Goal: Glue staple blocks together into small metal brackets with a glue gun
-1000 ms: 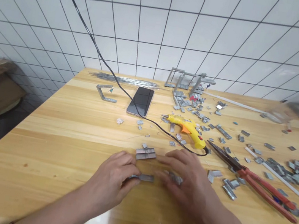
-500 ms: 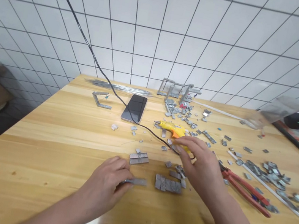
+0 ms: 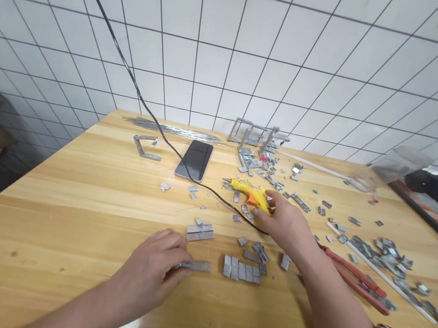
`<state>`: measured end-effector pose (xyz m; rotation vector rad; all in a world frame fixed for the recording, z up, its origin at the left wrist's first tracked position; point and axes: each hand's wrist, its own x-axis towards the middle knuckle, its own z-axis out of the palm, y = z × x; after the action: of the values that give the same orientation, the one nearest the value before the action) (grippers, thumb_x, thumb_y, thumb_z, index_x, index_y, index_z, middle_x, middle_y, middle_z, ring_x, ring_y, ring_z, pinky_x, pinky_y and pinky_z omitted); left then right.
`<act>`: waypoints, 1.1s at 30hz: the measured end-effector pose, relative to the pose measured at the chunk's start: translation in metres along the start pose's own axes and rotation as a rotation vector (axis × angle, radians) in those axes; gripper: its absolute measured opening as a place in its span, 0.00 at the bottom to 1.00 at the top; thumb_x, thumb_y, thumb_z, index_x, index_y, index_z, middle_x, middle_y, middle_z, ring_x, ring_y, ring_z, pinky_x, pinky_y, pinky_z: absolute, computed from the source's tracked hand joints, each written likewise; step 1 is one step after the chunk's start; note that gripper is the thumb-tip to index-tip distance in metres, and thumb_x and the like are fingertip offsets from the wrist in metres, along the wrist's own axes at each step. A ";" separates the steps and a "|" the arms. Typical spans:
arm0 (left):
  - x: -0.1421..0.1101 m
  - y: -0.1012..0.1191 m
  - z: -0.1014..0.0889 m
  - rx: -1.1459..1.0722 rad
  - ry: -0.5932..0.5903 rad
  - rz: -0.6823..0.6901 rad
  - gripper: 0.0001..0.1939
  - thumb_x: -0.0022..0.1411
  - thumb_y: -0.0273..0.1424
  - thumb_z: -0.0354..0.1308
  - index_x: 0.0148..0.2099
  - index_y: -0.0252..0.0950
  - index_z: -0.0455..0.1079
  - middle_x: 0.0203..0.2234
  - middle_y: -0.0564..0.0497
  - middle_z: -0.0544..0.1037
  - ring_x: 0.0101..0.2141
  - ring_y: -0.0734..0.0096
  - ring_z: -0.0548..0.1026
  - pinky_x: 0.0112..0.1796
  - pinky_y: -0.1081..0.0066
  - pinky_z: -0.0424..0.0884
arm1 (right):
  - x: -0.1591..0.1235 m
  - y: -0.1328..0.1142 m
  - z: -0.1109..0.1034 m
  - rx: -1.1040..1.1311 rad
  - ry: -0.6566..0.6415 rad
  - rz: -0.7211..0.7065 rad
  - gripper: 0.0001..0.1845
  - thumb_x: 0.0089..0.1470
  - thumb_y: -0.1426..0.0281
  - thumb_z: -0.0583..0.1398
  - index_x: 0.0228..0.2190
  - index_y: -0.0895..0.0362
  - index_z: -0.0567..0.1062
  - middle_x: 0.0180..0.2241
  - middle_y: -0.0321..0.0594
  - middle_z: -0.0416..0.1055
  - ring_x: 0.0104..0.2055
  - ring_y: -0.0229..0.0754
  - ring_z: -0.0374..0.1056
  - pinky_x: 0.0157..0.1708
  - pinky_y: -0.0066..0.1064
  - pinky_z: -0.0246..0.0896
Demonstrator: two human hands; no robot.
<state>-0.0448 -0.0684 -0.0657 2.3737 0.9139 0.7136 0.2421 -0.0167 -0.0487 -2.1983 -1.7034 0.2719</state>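
Observation:
My left hand (image 3: 156, 266) is closed, pinching a flat grey metal strip (image 3: 199, 265) just above the wooden table. My right hand (image 3: 285, 221) reaches over the handle of a yellow hot glue gun (image 3: 246, 187) with an orange trigger, thumb and fingers closed around its rear end. The gun lies on its side, nozzle pointing left. Between my hands is a row of small grey metal plates (image 3: 241, 270). A pair of joined grey plates (image 3: 200, 232) lies just beyond my left hand. More small metal pieces (image 3: 258, 252) sit behind the row.
Red-handled pliers (image 3: 360, 276) lie right of my right forearm. A black cable (image 3: 132, 78) crosses over a phone (image 3: 195, 160). Small metal frames (image 3: 252, 133) stand near the wall. Loose metal pieces (image 3: 387, 256) and a clear plastic container (image 3: 388, 165) are at the right.
My right hand has closed onto the glue gun's handle, from hovering just over it. My left hand keeps the metal strip in about the same place. The view has shifted slightly.

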 end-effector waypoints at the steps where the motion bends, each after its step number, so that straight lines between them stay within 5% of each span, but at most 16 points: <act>1: 0.000 0.000 0.000 0.000 -0.004 0.000 0.08 0.61 0.21 0.53 0.36 0.35 0.72 0.30 0.48 0.73 0.34 0.63 0.69 0.34 0.66 0.65 | 0.001 0.000 0.002 0.019 0.000 0.018 0.31 0.47 0.64 0.61 0.53 0.60 0.69 0.44 0.55 0.76 0.43 0.59 0.71 0.39 0.43 0.63; 6: -0.002 0.001 -0.001 -0.010 -0.016 -0.008 0.08 0.62 0.21 0.52 0.37 0.35 0.72 0.31 0.48 0.73 0.34 0.63 0.69 0.35 0.65 0.65 | 0.004 0.001 -0.001 0.243 0.031 0.082 0.29 0.46 0.66 0.60 0.51 0.61 0.70 0.41 0.53 0.75 0.44 0.56 0.70 0.42 0.43 0.62; 11: -0.002 0.003 -0.003 -0.005 -0.024 -0.023 0.08 0.61 0.21 0.53 0.39 0.35 0.71 0.32 0.47 0.73 0.35 0.62 0.69 0.35 0.64 0.65 | -0.014 -0.006 -0.021 0.588 0.076 0.068 0.32 0.52 0.61 0.55 0.56 0.61 0.62 0.29 0.39 0.70 0.27 0.42 0.67 0.30 0.35 0.64; 13: -0.002 0.003 -0.003 -0.001 -0.025 -0.031 0.07 0.60 0.22 0.54 0.40 0.35 0.71 0.32 0.47 0.73 0.35 0.62 0.68 0.35 0.64 0.66 | -0.026 -0.007 -0.028 0.728 0.074 0.037 0.26 0.51 0.62 0.57 0.51 0.58 0.66 0.25 0.33 0.67 0.24 0.38 0.63 0.27 0.32 0.62; 17: -0.002 0.005 -0.003 0.000 -0.025 -0.033 0.07 0.60 0.22 0.55 0.40 0.35 0.71 0.33 0.47 0.73 0.36 0.62 0.69 0.36 0.64 0.66 | -0.049 -0.003 -0.035 1.099 -0.271 0.059 0.10 0.49 0.63 0.64 0.29 0.56 0.71 0.17 0.28 0.60 0.18 0.33 0.53 0.18 0.26 0.50; 23: -0.002 0.007 -0.005 -0.011 -0.039 -0.051 0.07 0.61 0.22 0.54 0.39 0.35 0.71 0.32 0.48 0.71 0.35 0.63 0.68 0.35 0.65 0.66 | -0.073 0.000 -0.041 1.050 -0.422 0.041 0.13 0.42 0.63 0.67 0.21 0.54 0.68 0.23 0.36 0.74 0.27 0.42 0.68 0.25 0.29 0.60; 27: -0.002 0.007 -0.007 -0.020 -0.040 -0.055 0.07 0.62 0.22 0.52 0.38 0.35 0.71 0.33 0.47 0.71 0.35 0.64 0.68 0.35 0.66 0.65 | -0.076 0.000 -0.041 0.871 -0.417 0.015 0.16 0.41 0.71 0.65 0.15 0.52 0.61 0.17 0.32 0.70 0.23 0.42 0.68 0.23 0.30 0.61; 33: -0.002 0.008 -0.006 -0.010 -0.037 -0.062 0.07 0.62 0.22 0.52 0.36 0.35 0.71 0.32 0.48 0.71 0.34 0.65 0.68 0.35 0.66 0.65 | -0.079 0.002 -0.039 0.740 -0.378 0.065 0.09 0.38 0.65 0.68 0.19 0.51 0.72 0.24 0.36 0.77 0.29 0.48 0.73 0.31 0.36 0.71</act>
<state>-0.0463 -0.0733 -0.0568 2.3318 0.9615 0.6470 0.2370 -0.0991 -0.0179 -1.7003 -1.3695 1.1832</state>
